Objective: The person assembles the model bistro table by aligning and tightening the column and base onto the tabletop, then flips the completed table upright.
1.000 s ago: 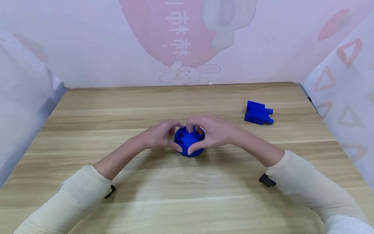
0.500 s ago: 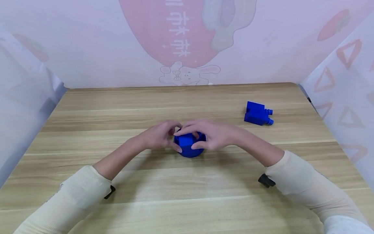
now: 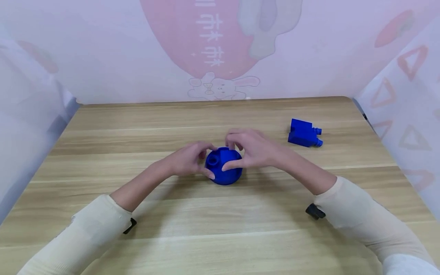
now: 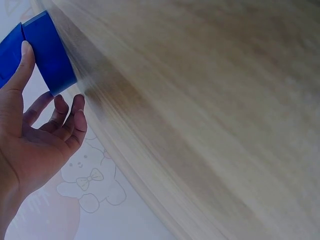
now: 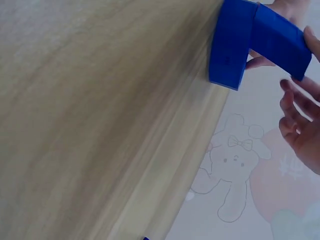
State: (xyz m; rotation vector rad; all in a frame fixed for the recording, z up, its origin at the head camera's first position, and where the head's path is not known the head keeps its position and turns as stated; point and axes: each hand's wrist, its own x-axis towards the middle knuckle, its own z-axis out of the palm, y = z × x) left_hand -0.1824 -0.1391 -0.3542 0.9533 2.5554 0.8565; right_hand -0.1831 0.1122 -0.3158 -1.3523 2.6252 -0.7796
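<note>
A round blue base [image 4: 49,52] sits on the table, and a smaller blue block [image 5: 280,42] stands up from it. From above, a round socket [image 3: 213,159] shows in the base beside the block. My left hand [image 3: 190,158] holds the base's left side, thumb at the front and fingers at the back. My right hand [image 3: 252,149] grips the block between thumb and fingertips; the right wrist view shows the thumb on one end and a fingertip at the lower corner. How the block meets the base is partly hidden by the fingers.
Another blue piece, a block with two pegs [image 3: 304,133], lies at the back right of the wooden table [image 3: 220,229]. Behind the table hangs a pale printed curtain [image 3: 120,57]. Black devices are strapped under both sleeves.
My right hand has changed its hold: its fingers reached left over the block, then drew back right and rearward. The block has turned in the base. My left hand stays put.
</note>
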